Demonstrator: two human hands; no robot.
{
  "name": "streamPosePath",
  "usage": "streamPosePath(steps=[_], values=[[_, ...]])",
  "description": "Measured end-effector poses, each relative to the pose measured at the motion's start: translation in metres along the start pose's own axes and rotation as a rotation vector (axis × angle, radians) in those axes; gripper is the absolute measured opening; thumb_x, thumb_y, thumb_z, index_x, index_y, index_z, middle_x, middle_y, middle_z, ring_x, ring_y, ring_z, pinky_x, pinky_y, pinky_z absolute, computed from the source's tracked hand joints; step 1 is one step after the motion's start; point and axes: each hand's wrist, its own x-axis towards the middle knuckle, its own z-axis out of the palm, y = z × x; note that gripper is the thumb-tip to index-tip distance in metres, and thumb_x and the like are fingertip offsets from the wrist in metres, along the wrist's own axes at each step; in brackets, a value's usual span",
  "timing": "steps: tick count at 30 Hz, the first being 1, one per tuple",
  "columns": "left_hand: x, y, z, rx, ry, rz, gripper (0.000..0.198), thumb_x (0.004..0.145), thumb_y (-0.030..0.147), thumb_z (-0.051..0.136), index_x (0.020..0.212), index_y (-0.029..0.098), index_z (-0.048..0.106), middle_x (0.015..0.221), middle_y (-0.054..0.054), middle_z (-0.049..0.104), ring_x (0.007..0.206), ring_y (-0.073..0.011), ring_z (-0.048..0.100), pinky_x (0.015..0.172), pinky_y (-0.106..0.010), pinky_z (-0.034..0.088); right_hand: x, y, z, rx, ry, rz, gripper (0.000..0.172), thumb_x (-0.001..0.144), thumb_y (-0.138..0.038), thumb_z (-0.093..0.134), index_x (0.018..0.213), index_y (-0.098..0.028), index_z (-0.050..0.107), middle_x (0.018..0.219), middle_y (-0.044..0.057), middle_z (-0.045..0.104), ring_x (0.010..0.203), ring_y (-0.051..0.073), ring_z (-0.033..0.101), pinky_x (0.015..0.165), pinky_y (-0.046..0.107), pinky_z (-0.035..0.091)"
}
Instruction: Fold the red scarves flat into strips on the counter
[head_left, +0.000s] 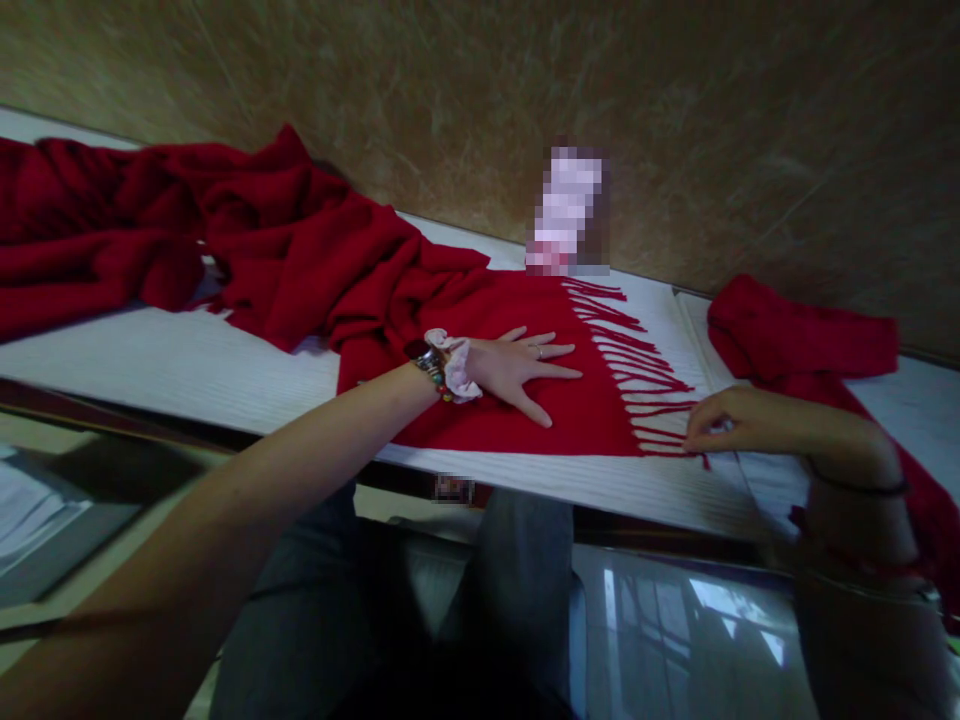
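Observation:
A long red scarf [315,260] with a fringe [637,370] lies along a white ribbed cloth [187,365]. Its near end is spread flat and the rest is bunched up to the left. My left hand [521,368] rests flat on the spread end, fingers stretched and apart. A ring is on one finger, and a pink scrunchie and beads are on the wrist. My right hand [731,422] is curled in a pinch at the lowest fringe strands, at the scarf's near corner. A thin dark band circles that wrist.
A second red cloth [810,340] lies bunched at the right on the white surface. A brown mottled wall [480,100] stands close behind. A glossy dark ledge [675,560] runs under the near edge. My knees in grey trousers are below.

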Motion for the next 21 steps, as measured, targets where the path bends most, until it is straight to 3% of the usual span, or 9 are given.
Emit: streamPosePath(steps=[2, 4, 8, 10, 13, 18, 21], values=[[0.001, -0.005, 0.002, -0.007, 0.007, 0.007, 0.085, 0.069, 0.071, 0.049, 0.14, 0.034, 0.02, 0.15, -0.001, 0.004, 0.137, -0.0277, -0.004, 0.107, -0.052, -0.001, -0.008, 0.017, -0.003, -0.007, 0.026, 0.14, 0.044, 0.072, -0.054, 0.05, 0.07, -0.015, 0.071, 0.07, 0.008, 0.069, 0.067, 0.022, 0.062, 0.065, 0.033, 0.047], [0.0, -0.007, 0.002, -0.008, 0.012, 0.005, 0.085, 0.069, 0.071, 0.049, 0.14, 0.034, 0.02, 0.15, -0.002, 0.004, 0.137, -0.0274, -0.004, 0.107, -0.052, -0.001, -0.012, 0.022, -0.007, -0.009, 0.114, 0.176, 0.044, 0.071, -0.054, 0.049, 0.07, -0.015, 0.07, 0.072, 0.009, 0.069, 0.069, 0.024, 0.063, 0.067, 0.034, 0.048], [0.0, -0.006, 0.0, -0.02, 0.031, 0.015, 0.085, 0.069, 0.071, 0.049, 0.14, 0.033, 0.022, 0.15, -0.002, 0.006, 0.137, -0.0288, -0.002, 0.107, -0.052, -0.001, 0.001, -0.005, -0.008, -0.068, 0.521, 0.0, 0.044, 0.078, -0.05, 0.043, 0.083, -0.014, 0.068, 0.086, 0.012, 0.068, 0.08, 0.024, 0.061, 0.075, 0.037, 0.047], [0.001, -0.004, 0.0, -0.015, 0.036, 0.017, 0.086, 0.069, 0.072, 0.049, 0.14, 0.032, 0.022, 0.15, -0.002, 0.007, 0.136, -0.0298, -0.001, 0.106, -0.053, 0.0, 0.014, -0.021, -0.004, -0.102, 0.62, -0.164, 0.041, 0.079, -0.049, 0.044, 0.092, -0.016, 0.066, 0.096, 0.012, 0.066, 0.09, 0.024, 0.06, 0.083, 0.039, 0.046], [0.001, -0.003, 0.001, -0.007, 0.024, 0.005, 0.085, 0.069, 0.071, 0.049, 0.14, 0.032, 0.022, 0.15, -0.003, 0.008, 0.136, -0.0307, -0.001, 0.106, -0.054, 0.001, 0.029, -0.026, 0.002, -0.131, 0.524, -0.295, 0.038, 0.075, -0.05, 0.051, 0.093, -0.019, 0.064, 0.099, 0.01, 0.064, 0.094, 0.023, 0.058, 0.086, 0.04, 0.046], [0.001, -0.003, 0.0, -0.018, 0.031, 0.019, 0.084, 0.07, 0.069, 0.051, 0.14, 0.031, 0.024, 0.15, -0.003, 0.009, 0.136, -0.0307, -0.001, 0.106, -0.054, 0.001, 0.017, 0.011, -0.001, -0.117, 0.418, -0.12, 0.037, 0.073, -0.051, 0.051, 0.082, -0.017, 0.063, 0.085, 0.01, 0.066, 0.079, 0.023, 0.061, 0.073, 0.039, 0.05], [-0.001, -0.003, -0.007, -0.064, 0.08, 0.015, 0.075, 0.078, 0.063, 0.045, 0.141, 0.031, 0.019, 0.15, -0.002, 0.006, 0.137, -0.0274, 0.002, 0.108, -0.049, 0.004, 0.01, 0.025, -0.005, -0.108, 0.498, -0.084, 0.036, 0.074, -0.053, 0.05, 0.078, -0.02, 0.063, 0.081, 0.007, 0.066, 0.076, 0.022, 0.061, 0.071, 0.038, 0.05]])
